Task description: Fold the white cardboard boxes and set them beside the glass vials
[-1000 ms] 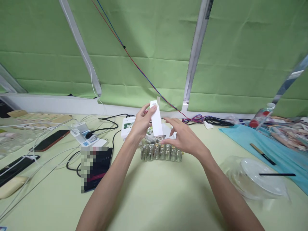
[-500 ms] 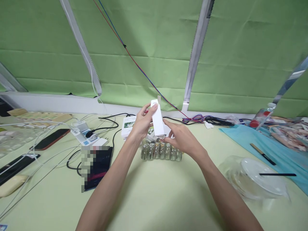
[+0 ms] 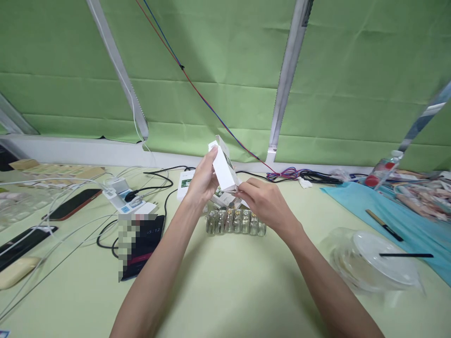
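A small white carton [image 3: 222, 167] with an open top flap is held up above the table, tilted to the left. My left hand [image 3: 201, 180] grips its upper end from the left side. My right hand [image 3: 262, 199] pinches its lower end with fingers closed. Just below the hands a row of several small glass vials [image 3: 235, 221] stands on the pale green table [image 3: 225, 291]. More white cartons [image 3: 186, 184] lie behind the hands.
A phone [image 3: 141, 246] lies left of the vials among black and white cables [image 3: 105, 237]. A power strip [image 3: 123, 197] and other phones [image 3: 72, 204] sit further left. Clear plastic lidded bowls [image 3: 377, 263] are at right, with a blue cloth [image 3: 398, 220] and a bottle [image 3: 382, 169] behind.
The carton went from upright to tilted left. My right hand came from open beside the carton to pinching its lower end.
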Available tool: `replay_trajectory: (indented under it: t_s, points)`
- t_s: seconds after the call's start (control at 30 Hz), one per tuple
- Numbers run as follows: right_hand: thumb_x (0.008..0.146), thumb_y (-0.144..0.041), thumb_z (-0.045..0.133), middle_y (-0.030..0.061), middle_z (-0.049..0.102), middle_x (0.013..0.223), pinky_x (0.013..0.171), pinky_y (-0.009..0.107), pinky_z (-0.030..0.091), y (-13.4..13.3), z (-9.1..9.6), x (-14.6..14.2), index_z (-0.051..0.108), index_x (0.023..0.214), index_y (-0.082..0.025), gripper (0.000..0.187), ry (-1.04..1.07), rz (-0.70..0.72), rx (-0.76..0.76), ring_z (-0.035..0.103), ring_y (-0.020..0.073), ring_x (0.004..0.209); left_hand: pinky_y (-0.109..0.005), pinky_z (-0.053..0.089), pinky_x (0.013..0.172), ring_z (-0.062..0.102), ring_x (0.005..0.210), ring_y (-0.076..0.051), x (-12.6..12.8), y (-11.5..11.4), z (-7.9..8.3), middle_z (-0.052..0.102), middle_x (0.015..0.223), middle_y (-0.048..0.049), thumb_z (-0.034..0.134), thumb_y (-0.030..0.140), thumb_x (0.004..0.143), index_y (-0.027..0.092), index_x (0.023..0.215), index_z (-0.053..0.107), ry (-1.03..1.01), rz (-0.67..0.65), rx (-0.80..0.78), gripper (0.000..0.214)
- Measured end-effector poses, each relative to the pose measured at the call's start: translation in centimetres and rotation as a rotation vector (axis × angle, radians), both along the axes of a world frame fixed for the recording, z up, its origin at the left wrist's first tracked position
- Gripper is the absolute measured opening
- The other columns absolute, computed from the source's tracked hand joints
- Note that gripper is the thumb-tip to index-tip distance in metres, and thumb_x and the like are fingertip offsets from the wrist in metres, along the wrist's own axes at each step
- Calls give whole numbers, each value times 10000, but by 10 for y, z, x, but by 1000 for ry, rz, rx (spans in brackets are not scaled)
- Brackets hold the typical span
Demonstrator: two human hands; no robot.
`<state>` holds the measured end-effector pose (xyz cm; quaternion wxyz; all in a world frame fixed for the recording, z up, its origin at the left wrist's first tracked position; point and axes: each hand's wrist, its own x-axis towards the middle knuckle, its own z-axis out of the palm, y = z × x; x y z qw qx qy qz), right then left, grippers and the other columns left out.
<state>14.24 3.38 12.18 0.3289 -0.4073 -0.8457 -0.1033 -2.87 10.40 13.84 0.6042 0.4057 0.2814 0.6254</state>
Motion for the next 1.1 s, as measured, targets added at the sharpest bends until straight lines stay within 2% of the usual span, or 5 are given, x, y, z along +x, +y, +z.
replay_trajectory:
  t_s: [0.23,0.83,1.1]
  points:
    - [1036,-239,513,37,629,823,569,251,267,2,-3,0,640,896,-189,195,-37,20,35,504,127,624,-348,568,667,704,734,-237,1,-2,0,709,837,-92,773,537,784,175,1094,620,27,9,-11,501]
    - [1038,-241,503,32,634,729,568,250,295,10,-8,7,638,784,-177,295,42,74,123,506,126,610,-310,566,631,688,711,-200,1,-4,0,724,905,-106,820,557,724,172,1056,668,102,81,-55,531]
    - [1033,-279,527,46,682,749,591,251,347,15,-13,7,663,799,-173,291,121,94,143,567,136,637,-316,568,628,688,719,-209,-1,-5,1,728,920,-114,824,573,704,174,1082,668,129,86,-87,572]
